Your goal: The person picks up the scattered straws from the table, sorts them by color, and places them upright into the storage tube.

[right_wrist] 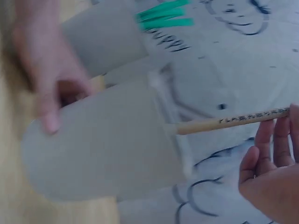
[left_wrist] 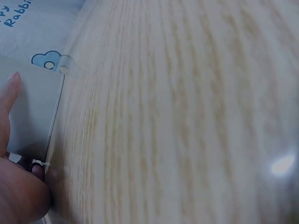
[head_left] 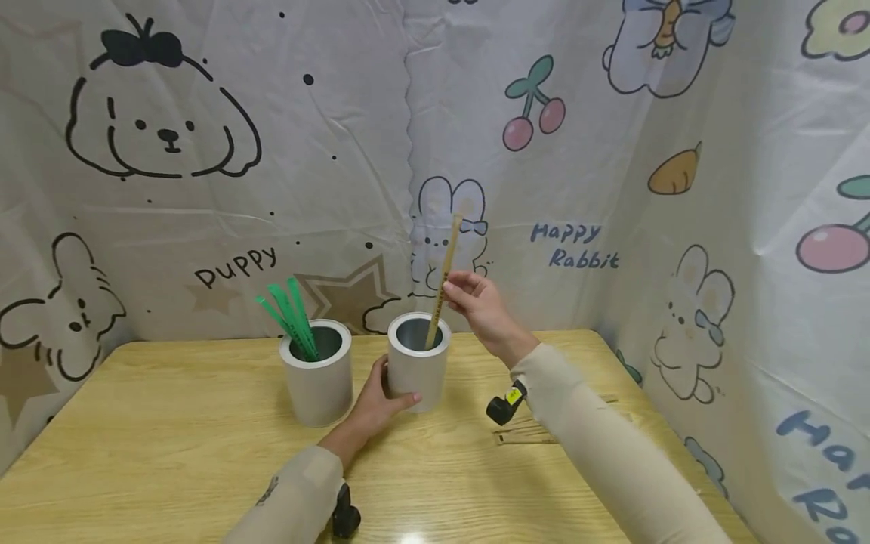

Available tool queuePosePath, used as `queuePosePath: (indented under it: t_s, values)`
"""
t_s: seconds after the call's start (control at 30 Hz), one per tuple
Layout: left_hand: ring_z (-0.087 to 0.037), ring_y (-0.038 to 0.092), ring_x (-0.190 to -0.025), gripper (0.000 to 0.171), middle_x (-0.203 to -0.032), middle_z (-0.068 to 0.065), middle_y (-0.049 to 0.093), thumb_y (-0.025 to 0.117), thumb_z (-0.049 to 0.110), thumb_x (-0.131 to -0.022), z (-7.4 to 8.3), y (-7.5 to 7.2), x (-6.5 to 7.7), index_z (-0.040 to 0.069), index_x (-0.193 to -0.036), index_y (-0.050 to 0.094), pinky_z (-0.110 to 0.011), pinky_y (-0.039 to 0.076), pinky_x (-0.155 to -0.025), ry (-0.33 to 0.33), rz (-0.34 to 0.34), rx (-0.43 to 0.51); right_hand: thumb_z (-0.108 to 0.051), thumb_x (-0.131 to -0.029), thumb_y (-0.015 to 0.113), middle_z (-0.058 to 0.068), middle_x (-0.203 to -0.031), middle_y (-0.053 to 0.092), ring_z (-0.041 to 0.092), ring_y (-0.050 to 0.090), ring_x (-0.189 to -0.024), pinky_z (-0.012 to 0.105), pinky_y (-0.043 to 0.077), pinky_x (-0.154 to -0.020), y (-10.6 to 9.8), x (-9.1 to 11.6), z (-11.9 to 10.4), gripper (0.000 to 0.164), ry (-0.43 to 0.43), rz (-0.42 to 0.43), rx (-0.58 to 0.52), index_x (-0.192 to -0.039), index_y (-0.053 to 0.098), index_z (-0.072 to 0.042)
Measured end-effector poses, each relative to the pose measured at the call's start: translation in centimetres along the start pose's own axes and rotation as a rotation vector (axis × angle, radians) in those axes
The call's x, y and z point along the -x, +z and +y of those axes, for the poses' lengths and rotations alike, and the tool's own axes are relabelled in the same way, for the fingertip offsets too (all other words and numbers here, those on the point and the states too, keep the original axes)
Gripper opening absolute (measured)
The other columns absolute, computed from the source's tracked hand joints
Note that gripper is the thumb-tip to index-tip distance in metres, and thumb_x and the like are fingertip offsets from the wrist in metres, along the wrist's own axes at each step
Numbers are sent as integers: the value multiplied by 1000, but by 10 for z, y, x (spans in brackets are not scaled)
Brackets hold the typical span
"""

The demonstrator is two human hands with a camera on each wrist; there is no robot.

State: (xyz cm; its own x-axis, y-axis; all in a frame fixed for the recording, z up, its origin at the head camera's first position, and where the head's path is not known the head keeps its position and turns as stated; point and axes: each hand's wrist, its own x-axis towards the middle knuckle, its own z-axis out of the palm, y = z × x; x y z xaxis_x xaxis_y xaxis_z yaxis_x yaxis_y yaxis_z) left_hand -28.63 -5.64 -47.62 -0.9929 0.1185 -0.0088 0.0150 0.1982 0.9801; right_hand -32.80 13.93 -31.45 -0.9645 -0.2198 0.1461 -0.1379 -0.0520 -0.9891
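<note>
In the head view a white cylindrical holder (head_left: 418,381) with a dark inside stands near the table's far edge. My left hand (head_left: 377,404) grips its lower part, thumb across the front and the other fingers round the far side. A tan straw (head_left: 445,276) with dark printing leans up out of it, its lower end inside the mouth. My right hand (head_left: 479,302) pinches this straw about midway along, above the rim. In the right wrist view the printed straw (right_wrist: 224,122) runs from the holder's rim to my right fingertips.
Left of my left hand is a second white holder (head_left: 318,393), with several green straws (head_left: 295,317) standing in it. Several thin tan straws (head_left: 530,437) lie on the wooden table (head_left: 170,453) under my right forearm. A printed cloth (head_left: 326,151) hangs behind and at the sides.
</note>
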Motion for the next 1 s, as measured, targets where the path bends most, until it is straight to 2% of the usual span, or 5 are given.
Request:
queuePosePath:
  t_s: [0.13,0.27,0.53,0.73,1.0]
  values:
    - [-43,27,-152,97,-163,-24,29,83,18,-85,0,-1,0,9,-159,20,-60,20,-125,-6,-5,7,-14,-104,56,3,-118,70,11,67,-104,38,51,-105,-6,4,16,27,63,-59,172,-128,60,-2]
    - [-44,28,-151,98,-163,-25,29,83,16,-85,1,-1,2,9,-159,19,-61,20,-125,-1,-9,20,-17,-104,57,15,-132,65,23,65,-113,46,48,-109,-29,14,23,35,60,-115,307,-133,58,2]
    - [-43,26,-153,97,-163,-24,29,83,17,-85,1,0,0,11,-159,20,-60,19,-126,-15,-8,13,-22,-102,61,25,-139,59,29,63,-121,51,46,-111,-122,53,54,40,116,-280,589,-133,61,2]
    - [-42,25,-153,96,-164,-21,29,83,18,-84,0,1,-1,13,-158,22,-59,18,-126,-32,-10,14,-20,-99,65,26,-132,64,13,64,-108,30,55,-93,-187,76,86,39,160,-255,690,-128,65,6]
    - [-41,26,-153,96,-164,-21,29,83,18,-85,0,2,-1,13,-158,22,-59,18,-126,-35,-7,5,-11,-92,73,27,-118,70,7,65,-93,19,54,-75,-225,94,111,29,169,-267,706,-115,71,8]
